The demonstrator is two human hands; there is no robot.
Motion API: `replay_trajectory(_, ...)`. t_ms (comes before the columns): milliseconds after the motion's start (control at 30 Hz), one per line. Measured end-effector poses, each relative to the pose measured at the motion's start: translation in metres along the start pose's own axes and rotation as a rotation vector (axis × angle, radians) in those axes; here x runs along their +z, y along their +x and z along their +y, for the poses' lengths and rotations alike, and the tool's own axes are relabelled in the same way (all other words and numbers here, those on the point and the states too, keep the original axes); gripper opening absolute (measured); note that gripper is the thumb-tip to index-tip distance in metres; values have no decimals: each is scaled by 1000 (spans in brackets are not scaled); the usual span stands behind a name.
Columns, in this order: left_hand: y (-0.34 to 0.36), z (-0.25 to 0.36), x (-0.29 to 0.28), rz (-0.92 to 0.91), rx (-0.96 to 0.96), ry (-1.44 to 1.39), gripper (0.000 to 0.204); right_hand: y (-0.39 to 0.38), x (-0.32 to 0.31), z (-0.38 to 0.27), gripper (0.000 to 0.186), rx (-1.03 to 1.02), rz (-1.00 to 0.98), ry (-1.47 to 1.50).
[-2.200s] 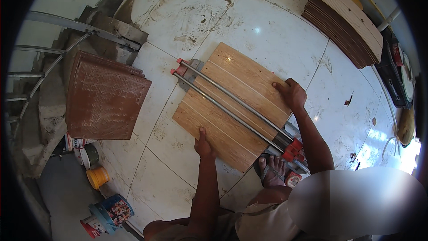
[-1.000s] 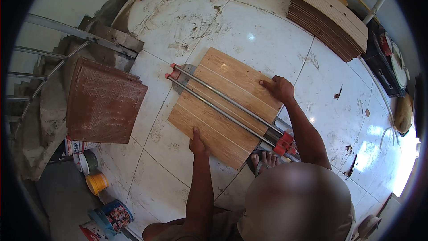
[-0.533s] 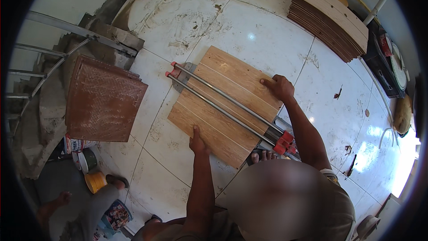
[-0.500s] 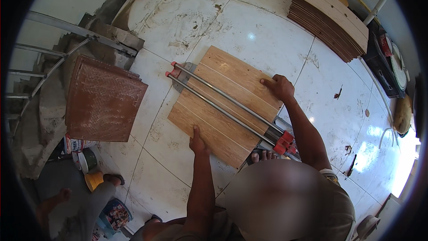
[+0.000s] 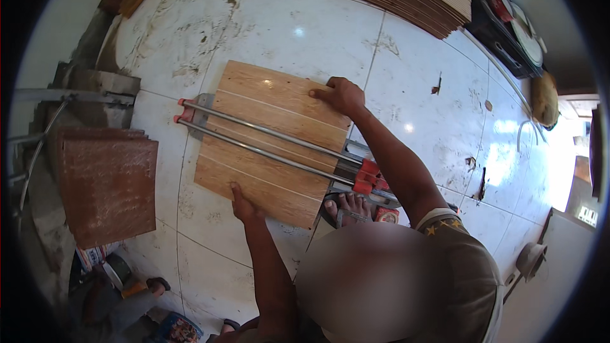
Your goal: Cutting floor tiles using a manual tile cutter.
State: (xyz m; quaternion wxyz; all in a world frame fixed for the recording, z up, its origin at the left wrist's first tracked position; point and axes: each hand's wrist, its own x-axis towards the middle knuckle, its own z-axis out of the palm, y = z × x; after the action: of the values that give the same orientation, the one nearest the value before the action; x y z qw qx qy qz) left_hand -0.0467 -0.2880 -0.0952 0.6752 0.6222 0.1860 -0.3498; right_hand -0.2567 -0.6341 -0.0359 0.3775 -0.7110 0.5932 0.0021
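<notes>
A square wood-patterned tile [image 5: 289, 103], crossed by thin pale lines, is held at two opposite edges by both bare hands and is set aslant on the white tiled floor [image 5: 279, 32], under the two parallel metal rails of a tile cutter [image 5: 267, 131]. The tile's far right edge is clamped by the right hand [image 5: 344, 96]: the thumb is laid on the top face near the corner, and the forefinger is bent at the rim beside it, with only a small gap left between the two; the remaining fingers are curled together and partly hidden. The near left edge is clamped by the left hand [image 5: 246, 208], whose thumb is pressed upright onto the surface; its other fingers are covered by the tile and the hand, so how far they are spread cannot be told. The rails are touched by neither hand. At the cutter's near end, a red carriage [image 5: 366, 176] is seen below the right forearm, just beside a sandalled foot [image 5: 351, 206].
</notes>
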Motion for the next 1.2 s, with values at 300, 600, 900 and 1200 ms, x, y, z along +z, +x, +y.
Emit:
replay_trajectory(300,-9,-3,12,-53,-25,10,75,-1,-8,9,69,35,-25,1)
replay_trajectory(600,-7,-4,10,-29,25,-18,72,3,-6,5,69,24,-29,-12)
replay_trajectory(900,-10,1,12,-10,-2,-14,73,6,-5,4,69,32,-27,-32)
replay_trajectory(1200,-9,1,10,-36,-20,-19,76,7,-3,-1,65,38,-29,-28)
